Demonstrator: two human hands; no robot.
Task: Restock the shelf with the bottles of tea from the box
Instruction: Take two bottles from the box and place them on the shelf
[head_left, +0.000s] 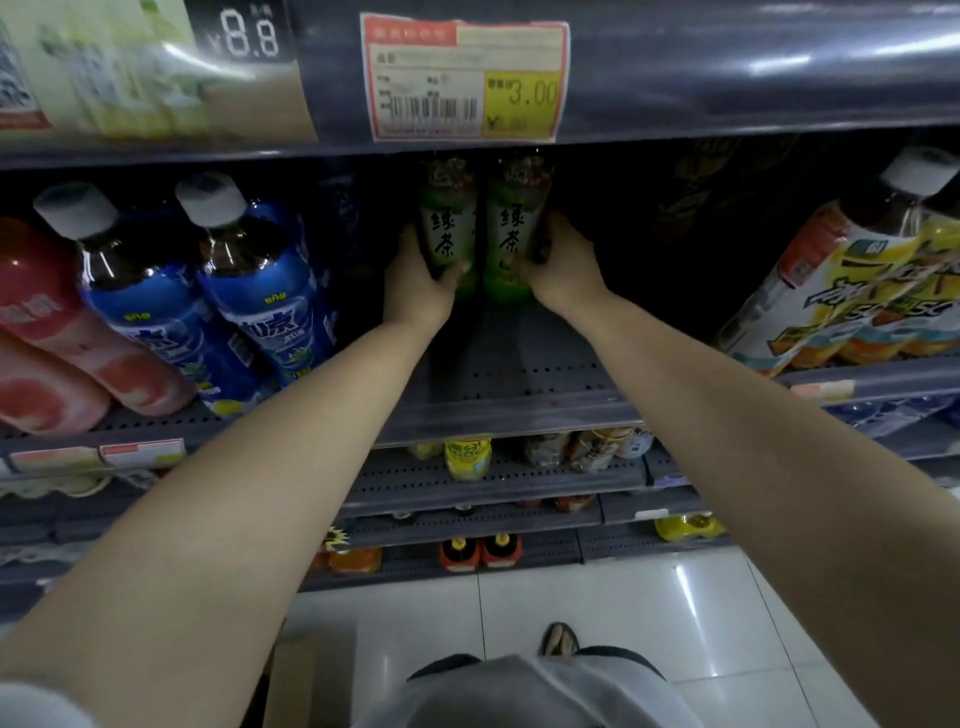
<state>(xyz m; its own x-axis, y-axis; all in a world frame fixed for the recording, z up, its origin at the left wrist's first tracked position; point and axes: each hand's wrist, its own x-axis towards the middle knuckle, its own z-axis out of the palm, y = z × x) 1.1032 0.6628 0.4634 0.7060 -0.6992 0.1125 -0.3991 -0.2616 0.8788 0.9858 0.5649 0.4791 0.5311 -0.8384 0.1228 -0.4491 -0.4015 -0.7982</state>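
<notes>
The setting is a shop aisle: grey perforated metal shelving (519, 364) fills the frame above a white tiled floor (597, 613) at the bottom centre. A red-bordered paper price tag (464, 78) hangs on the shelf edge at the top centre.

At the left of the frame, pink-labelled plastic bottles (62, 364) lie beside two blue-labelled dark drink bottles with white caps (208, 291), which lean outward at the shelf front.

At the centre, the left hand (418, 283) wraps one green-labelled plastic bottle of tea (448, 228); its fingers close round the lower body from the left side. Just beside it, the right hand (563, 265) closes on a second green-labelled plastic bottle of tea (514, 228) from the right side. Both bottles stand upright, labels facing outward, deep on the middle shelf with bare shelf in front. Gripping low and from the outer sides probably keeps the pair side by side and steady while they go to the back of the bay, leaving the front free for further stock.

At the right of the frame, yellow-labelled bottles with white caps (852, 291) lean outward.

At the bottom left of centre, a brown cardboard box (296, 680) is partly visible on the floor; its contents cannot be seen.
</notes>
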